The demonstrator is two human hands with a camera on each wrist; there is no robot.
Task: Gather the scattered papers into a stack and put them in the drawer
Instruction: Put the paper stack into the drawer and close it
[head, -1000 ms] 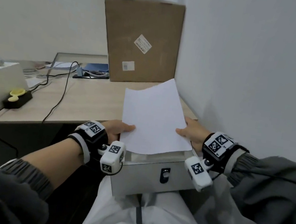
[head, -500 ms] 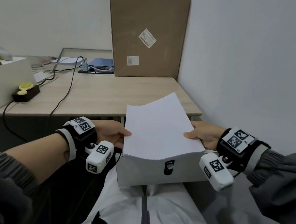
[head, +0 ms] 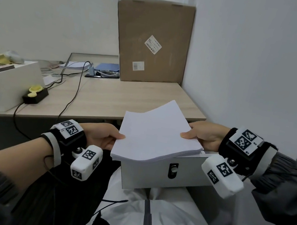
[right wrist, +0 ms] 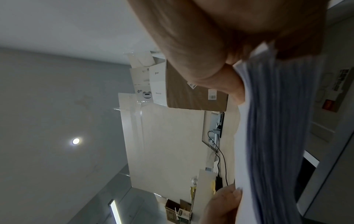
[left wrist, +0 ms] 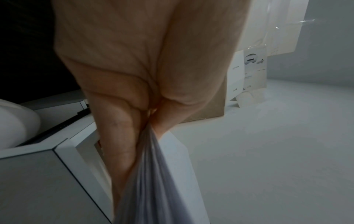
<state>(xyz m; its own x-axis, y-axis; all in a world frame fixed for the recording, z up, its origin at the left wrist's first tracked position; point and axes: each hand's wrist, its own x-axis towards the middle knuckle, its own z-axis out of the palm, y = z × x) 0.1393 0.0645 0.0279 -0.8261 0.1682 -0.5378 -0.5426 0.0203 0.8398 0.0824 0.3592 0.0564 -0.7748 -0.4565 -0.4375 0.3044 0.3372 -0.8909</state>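
Both grips locked on the paper stack (head: pixel 158 133): left hand (head: pixel 101 136) and right hand (head: pixel 205 134) pinching opposite edges, drawer (head: pixel 163 172) directly beneath them.

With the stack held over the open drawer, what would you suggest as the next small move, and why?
Probably lower it level into the drawer. The left hand and right hand pinch the paper stack at opposite edges; its near edge overhangs the drawer front, so nudge it away from you first.
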